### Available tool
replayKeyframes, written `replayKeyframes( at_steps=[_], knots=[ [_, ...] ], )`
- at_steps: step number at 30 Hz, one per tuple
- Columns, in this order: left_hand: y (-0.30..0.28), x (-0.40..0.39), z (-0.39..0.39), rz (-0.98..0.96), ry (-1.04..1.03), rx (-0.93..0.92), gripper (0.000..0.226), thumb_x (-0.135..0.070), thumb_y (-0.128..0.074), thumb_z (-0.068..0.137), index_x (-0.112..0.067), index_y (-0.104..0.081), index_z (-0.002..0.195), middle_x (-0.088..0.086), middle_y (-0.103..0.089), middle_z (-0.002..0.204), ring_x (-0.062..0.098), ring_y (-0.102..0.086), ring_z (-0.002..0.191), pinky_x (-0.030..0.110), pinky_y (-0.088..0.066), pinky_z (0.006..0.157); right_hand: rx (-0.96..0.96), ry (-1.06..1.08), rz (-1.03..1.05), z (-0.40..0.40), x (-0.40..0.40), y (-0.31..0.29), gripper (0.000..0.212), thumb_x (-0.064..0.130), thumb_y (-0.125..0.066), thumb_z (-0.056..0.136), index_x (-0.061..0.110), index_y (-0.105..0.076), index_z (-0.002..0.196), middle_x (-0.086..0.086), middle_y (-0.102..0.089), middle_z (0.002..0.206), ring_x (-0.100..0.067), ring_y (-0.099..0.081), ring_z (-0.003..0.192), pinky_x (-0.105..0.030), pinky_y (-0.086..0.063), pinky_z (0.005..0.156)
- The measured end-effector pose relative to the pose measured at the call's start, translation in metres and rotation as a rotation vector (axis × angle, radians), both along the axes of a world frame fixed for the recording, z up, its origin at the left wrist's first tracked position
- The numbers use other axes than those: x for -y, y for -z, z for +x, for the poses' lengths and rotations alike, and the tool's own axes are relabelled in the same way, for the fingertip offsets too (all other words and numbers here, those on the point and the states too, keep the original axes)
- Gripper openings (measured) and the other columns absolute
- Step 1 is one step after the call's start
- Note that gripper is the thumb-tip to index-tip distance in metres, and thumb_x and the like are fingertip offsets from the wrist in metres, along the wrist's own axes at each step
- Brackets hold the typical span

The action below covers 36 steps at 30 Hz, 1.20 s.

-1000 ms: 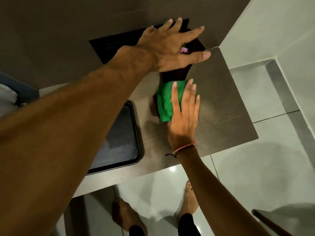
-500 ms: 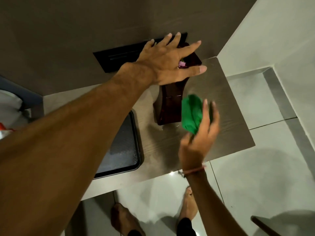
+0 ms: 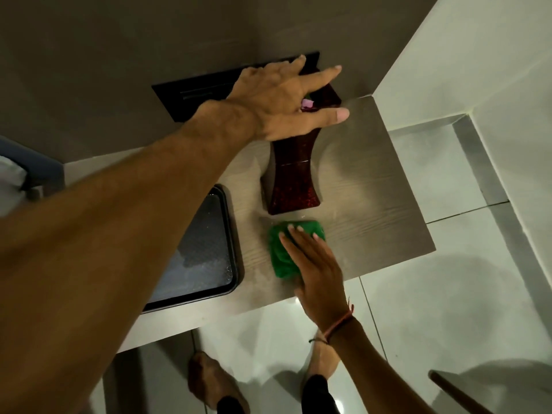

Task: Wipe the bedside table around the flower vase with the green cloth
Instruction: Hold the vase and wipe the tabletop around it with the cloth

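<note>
A dark red flower vase (image 3: 291, 180) stands on the grey wood bedside table (image 3: 373, 210), near the wall. My left hand (image 3: 280, 106) lies on the vase's top with fingers spread, holding it steady; a bit of pink flower (image 3: 307, 103) shows between thumb and forefinger. The green cloth (image 3: 280, 255) lies bunched on the tabletop just in front of the vase's base. My right hand (image 3: 316, 270) presses flat on the cloth, its fingertips close to the vase.
A black tray (image 3: 197, 255) sits on the table to the left of the vase and cloth. A black panel (image 3: 194, 91) is set in the wall behind. White tiled floor, my bare feet (image 3: 209, 380) and a wooden edge (image 3: 454, 389) lie below.
My right hand lifted the cloth off the spot beside the vase, then set it down flat in front of the vase's base. My left hand stayed on the vase's top.
</note>
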<state>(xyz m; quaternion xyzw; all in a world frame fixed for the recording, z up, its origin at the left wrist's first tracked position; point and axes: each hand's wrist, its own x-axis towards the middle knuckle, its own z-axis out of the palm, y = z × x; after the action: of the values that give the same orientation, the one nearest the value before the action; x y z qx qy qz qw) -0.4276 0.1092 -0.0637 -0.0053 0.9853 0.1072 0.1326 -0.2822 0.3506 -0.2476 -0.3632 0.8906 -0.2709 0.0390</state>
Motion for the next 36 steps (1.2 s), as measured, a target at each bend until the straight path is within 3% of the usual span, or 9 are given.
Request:
replayKeyframes(
  at_steps=[5,7,12,18,24,28,31,34,36],
  knots=[
    [-0.005,0.002,0.002,0.011,0.010,-0.024,0.080,-0.083,-0.033,0.085,-0.050,-0.018,0.157,0.015,-0.029,0.165,0.041,-0.032,0.145,0.061,-0.027,0.114,-0.054,0.498,-0.017,-0.007,-0.023,-0.014,0.064,-0.001,-0.053,0.082,0.003,-0.050,0.146,-0.018,-0.054,0.152,-0.036,-0.046,0.145,-0.061,-0.038,0.118],
    [-0.006,-0.001,0.005,0.006,0.008,-0.026,0.079,-0.081,-0.035,0.086,-0.049,-0.021,0.157,0.016,-0.030,0.163,0.041,-0.033,0.144,0.060,-0.027,0.114,-0.038,0.522,0.036,-0.022,-0.005,-0.017,0.072,-0.012,-0.063,0.074,-0.002,-0.051,0.144,-0.022,-0.053,0.151,-0.041,-0.046,0.144,-0.063,-0.040,0.116],
    [-0.019,0.009,0.006,0.012,-0.032,-0.065,0.079,-0.080,-0.037,0.086,-0.047,-0.021,0.157,0.019,-0.031,0.161,0.045,-0.032,0.144,0.065,-0.023,0.115,0.226,0.096,0.058,-0.024,0.055,-0.016,0.079,-0.003,-0.065,0.078,0.008,-0.042,0.153,-0.015,-0.041,0.162,-0.033,-0.034,0.153,-0.056,-0.027,0.126],
    [-0.027,0.005,0.002,-0.008,-0.029,-0.102,0.079,-0.080,-0.035,0.087,-0.047,-0.020,0.157,0.019,-0.033,0.160,0.044,-0.035,0.142,0.064,-0.025,0.115,0.421,-0.228,-0.041,0.002,0.011,-0.022,0.066,-0.011,-0.055,0.076,0.010,-0.063,0.138,-0.006,-0.060,0.148,-0.024,-0.051,0.143,-0.045,-0.033,0.125],
    [-0.014,-0.006,0.004,-0.026,0.002,-0.093,0.080,-0.082,-0.034,0.085,-0.050,-0.020,0.156,0.019,-0.034,0.160,0.044,-0.037,0.139,0.061,-0.029,0.111,0.672,0.505,-0.552,-0.002,-0.037,-0.054,0.039,-0.001,-0.056,0.088,0.023,-0.070,0.115,0.017,-0.076,0.109,-0.010,-0.070,0.106,-0.033,-0.058,0.094],
    [-0.003,-0.010,0.010,-0.017,-0.001,-0.079,0.080,-0.084,-0.033,0.084,-0.051,-0.019,0.156,0.019,-0.032,0.162,0.045,-0.036,0.141,0.062,-0.029,0.112,0.763,0.871,-0.911,-0.048,-0.015,-0.071,0.059,0.003,-0.055,0.091,0.000,-0.041,0.149,-0.023,-0.054,0.146,-0.035,-0.054,0.133,-0.052,-0.044,0.113],
    [-0.001,-0.010,0.011,-0.008,-0.009,-0.089,0.080,-0.084,-0.032,0.083,-0.052,-0.020,0.155,0.018,-0.032,0.162,0.045,-0.036,0.141,0.062,-0.029,0.112,0.840,0.951,-0.973,-0.087,0.016,-0.077,0.063,-0.011,-0.049,0.094,0.008,-0.037,0.153,-0.017,-0.049,0.153,-0.034,-0.050,0.140,-0.050,-0.039,0.119],
    [0.004,-0.014,0.013,-0.024,-0.012,-0.114,0.079,-0.086,-0.031,0.082,-0.054,-0.021,0.154,0.017,-0.034,0.161,0.043,-0.037,0.140,0.060,-0.029,0.111,0.859,0.871,-0.953,-0.119,0.046,-0.078,0.054,-0.014,-0.046,0.091,0.022,-0.053,0.130,0.004,-0.065,0.119,-0.014,-0.063,0.108,-0.039,-0.048,0.102],
    [0.006,-0.018,0.015,-0.030,-0.013,-0.127,0.081,-0.087,-0.028,0.080,-0.054,-0.022,0.153,0.016,-0.034,0.161,0.043,-0.037,0.140,0.058,-0.030,0.109,0.902,0.830,-0.879,-0.138,0.062,-0.076,0.056,-0.013,-0.045,0.092,0.019,-0.051,0.138,0.006,-0.061,0.113,-0.008,-0.060,0.099,-0.027,-0.051,0.092]
  ],
)
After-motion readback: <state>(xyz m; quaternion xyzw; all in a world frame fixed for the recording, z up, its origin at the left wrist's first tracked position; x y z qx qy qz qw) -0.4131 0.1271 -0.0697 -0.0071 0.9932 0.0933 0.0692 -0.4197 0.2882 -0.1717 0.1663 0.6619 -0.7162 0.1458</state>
